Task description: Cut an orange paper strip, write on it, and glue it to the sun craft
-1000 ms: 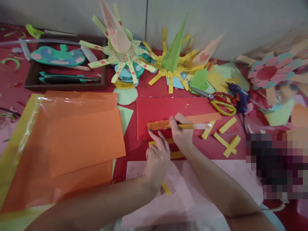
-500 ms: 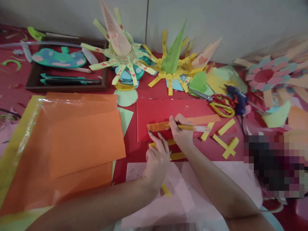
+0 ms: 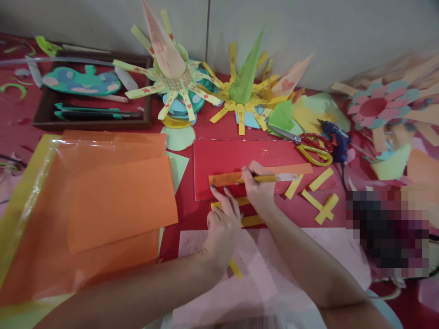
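My right hand (image 3: 258,188) is closed round a yellow pen (image 3: 274,178) whose tip rests on a long orange paper strip (image 3: 224,178). The strip lies across a red sheet (image 3: 233,157). My left hand (image 3: 222,225) sits just below it, with two fingers stretched forward and pressing the strip's left end flat. Several yellow strips (image 3: 320,201) lie to the right of my hands and a few more under them. A pale pink sheet (image 3: 260,278) lies beneath both forearms.
A stack of orange paper in clear wrap (image 3: 99,201) fills the left. Paper cone crafts with rayed strips (image 3: 171,68) stand at the back by the wall. Scissors (image 3: 313,148) and a blue glue gun (image 3: 336,135) lie right of the red sheet. A wooden tray (image 3: 92,121) sits back left.
The pen and my right hand have barely shifted along the orange strip. My left hand stays pressing its end. The view has drifted slightly.
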`<move>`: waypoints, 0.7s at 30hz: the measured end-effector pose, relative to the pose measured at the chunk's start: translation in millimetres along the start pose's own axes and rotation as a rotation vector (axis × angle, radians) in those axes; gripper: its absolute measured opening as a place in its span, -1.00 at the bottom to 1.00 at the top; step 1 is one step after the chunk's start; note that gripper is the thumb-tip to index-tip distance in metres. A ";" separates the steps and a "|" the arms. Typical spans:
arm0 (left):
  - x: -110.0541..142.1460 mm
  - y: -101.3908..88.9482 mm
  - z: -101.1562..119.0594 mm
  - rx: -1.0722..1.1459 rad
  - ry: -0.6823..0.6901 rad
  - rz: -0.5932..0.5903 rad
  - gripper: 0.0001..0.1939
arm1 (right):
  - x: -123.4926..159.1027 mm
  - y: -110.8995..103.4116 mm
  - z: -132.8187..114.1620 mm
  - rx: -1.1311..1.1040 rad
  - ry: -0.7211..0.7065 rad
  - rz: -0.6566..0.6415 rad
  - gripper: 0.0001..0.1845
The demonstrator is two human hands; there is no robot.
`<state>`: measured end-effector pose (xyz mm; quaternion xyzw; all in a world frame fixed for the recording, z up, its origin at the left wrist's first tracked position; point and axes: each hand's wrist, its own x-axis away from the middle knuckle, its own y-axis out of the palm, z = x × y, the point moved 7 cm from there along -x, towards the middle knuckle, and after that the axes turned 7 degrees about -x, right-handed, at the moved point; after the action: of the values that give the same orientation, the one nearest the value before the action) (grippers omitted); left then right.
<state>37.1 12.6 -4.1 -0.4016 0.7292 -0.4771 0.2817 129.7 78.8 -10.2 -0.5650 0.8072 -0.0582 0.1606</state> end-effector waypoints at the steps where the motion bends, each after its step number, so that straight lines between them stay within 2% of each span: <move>1: -0.2 0.3 -0.4 0.001 -0.004 -0.004 -0.61 | -0.1 -0.2 0.5 -0.011 0.012 0.003 -0.63; 7: 1.6 1.8 1.3 -0.041 0.004 0.035 -0.57 | 0.6 -0.5 1.5 -0.044 0.036 0.021 -0.63; 13: 0.2 4.1 -1.4 0.066 -0.005 -0.028 -0.57 | -7.3 -7.3 24.9 -0.300 0.227 0.115 -0.67; 16: -2.1 3.5 -2.5 0.078 0.007 -0.053 -0.55 | -12.9 -10.4 34.9 -0.446 0.275 0.172 -0.68; 21: -10.1 3.0 -11.5 0.080 0.005 -0.017 -0.55 | -17.6 -6.7 38.0 -0.481 0.308 0.145 -0.69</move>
<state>32.3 27.4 -2.2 -0.3950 0.7066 -0.5094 0.2918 153.5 96.1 -40.7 -0.5124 0.8509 0.0612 -0.0985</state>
